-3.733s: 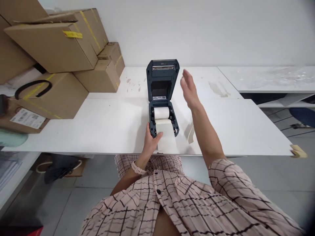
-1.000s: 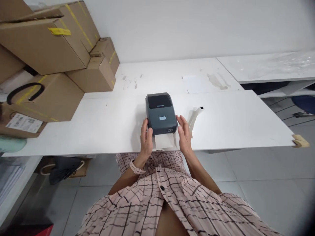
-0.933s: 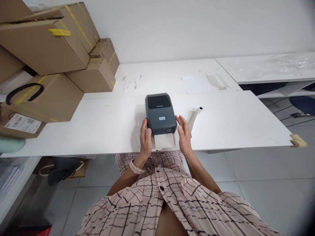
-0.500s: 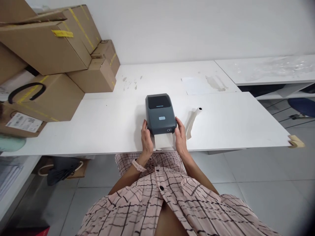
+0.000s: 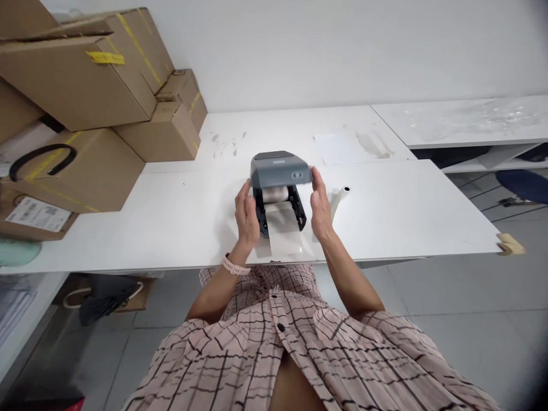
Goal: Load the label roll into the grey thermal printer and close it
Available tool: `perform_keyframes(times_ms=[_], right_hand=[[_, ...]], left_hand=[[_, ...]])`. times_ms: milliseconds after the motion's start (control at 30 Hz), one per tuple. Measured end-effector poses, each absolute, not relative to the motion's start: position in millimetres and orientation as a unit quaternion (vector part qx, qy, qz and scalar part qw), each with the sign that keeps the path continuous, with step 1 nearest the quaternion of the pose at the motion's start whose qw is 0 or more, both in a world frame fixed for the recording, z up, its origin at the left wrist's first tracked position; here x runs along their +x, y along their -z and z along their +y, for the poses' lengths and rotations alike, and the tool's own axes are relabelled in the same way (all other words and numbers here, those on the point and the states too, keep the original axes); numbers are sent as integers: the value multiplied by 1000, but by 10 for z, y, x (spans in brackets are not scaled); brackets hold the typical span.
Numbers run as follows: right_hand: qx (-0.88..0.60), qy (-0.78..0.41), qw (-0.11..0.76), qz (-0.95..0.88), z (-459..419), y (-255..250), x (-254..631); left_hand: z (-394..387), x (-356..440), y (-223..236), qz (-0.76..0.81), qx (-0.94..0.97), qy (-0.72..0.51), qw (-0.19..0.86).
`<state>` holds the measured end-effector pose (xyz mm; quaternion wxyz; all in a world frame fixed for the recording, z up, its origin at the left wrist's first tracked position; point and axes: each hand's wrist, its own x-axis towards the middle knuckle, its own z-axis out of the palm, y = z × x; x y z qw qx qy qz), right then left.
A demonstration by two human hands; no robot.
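A dark grey label printer (image 5: pixel 302 214) stands on the white table, its lid (image 5: pixel 278 171) swung up and tilted back. Under the lid a white paper roll (image 5: pixel 275 195) shows inside the black interior, and a strip of label paper (image 5: pixel 285 231) runs forward from it towards the table's front edge. My left hand (image 5: pixel 247 217), with a pink watch band (image 5: pixel 236 266) on the wrist, holds the lid's left side by the fingertips. On the opposite side my right hand (image 5: pixel 320 208) grips the lid's right edge. A small loose paper roll (image 5: pixel 341 200), partly unwound, lies just beyond the right hand.
Cardboard boxes (image 5: pixel 81 85) are stacked on the left, one carrying a black handle (image 5: pixel 43 160). Behind the printer lies a white sheet (image 5: pixel 331 149). The white table (image 5: pixel 406 217) has a padded corner (image 5: pixel 510 244) at right, and a blue stool seat (image 5: pixel 524 184) stands beyond.
The printer's lid has gone from closed to raised, exposing the paper roll inside. Both my hands have moved up and away from me along the printer's sides with the lid.
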<state>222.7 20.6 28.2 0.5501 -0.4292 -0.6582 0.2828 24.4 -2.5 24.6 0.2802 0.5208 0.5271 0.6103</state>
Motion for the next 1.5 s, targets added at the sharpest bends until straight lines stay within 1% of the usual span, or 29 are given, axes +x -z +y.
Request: perform_keyframes(times_ms=[133, 267, 400, 533, 600, 667, 733, 800, 833, 900, 1000, 1033, 1100, 1233, 1300, 1400, 1500], right_hand=[[-426, -189, 521, -715, 786, -590, 2152], [-445, -121, 481, -745, 1368, -792, 2043], [-437, -89, 439, -780, 1811, -912, 2004], [-417, -76, 456, -782, 1720, -1068, 2055], [-406, -68, 441, -798, 1482, -1117, 2083], [-380, -97, 378, -839, 1245, -1103, 2081], [-363, -145, 261, -883, 1106, -1024, 2031], [-375, -178, 132, -900, 1097, -907, 1934], [-387, -186, 82, -899, 1131, -846, 1873], [-407, -193, 15, -892, 1234, -736, 1746], [-420, -185, -32, -888, 1371, -631, 1614], [-419, -183, -32, -889, 1395, -618, 1605], [-394, -207, 0, -896, 1404, -639, 1665], [-281, -318, 135, -895, 1274, -897, 2102], [-261, -354, 204, -875, 1175, -1080, 2431], [-314, -381, 268, -827, 1100, -1241, 2941], [-405, -367, 284, -788, 1201, -1132, 3316]], left_hand=[[316, 90, -376, 517, 544, -592, 294], [388, 8, -181, 592, 509, -525, 337], [319, -9, -17, 640, 500, -462, 355], [318, -28, -122, 684, 529, -385, 322], [358, -43, -221, 708, 551, -321, 303], [414, -51, -308, 721, 573, -257, 292], [475, -45, -369, 728, 592, -211, 275], [531, -27, -406, 731, 609, -175, 252], [552, -17, -418, 731, 619, -158, 241], [580, 3, -434, 730, 633, -129, 222], [581, 19, -448, 729, 641, -111, 213], [573, 20, -450, 729, 640, -113, 214], [552, 17, -448, 727, 639, -121, 222], [516, 4, -419, 720, 634, -144, 244], [507, 1, -400, 720, 631, -157, 244], [498, 7, -383, 722, 624, -172, 246], [492, 16, -378, 725, 618, -174, 249]])
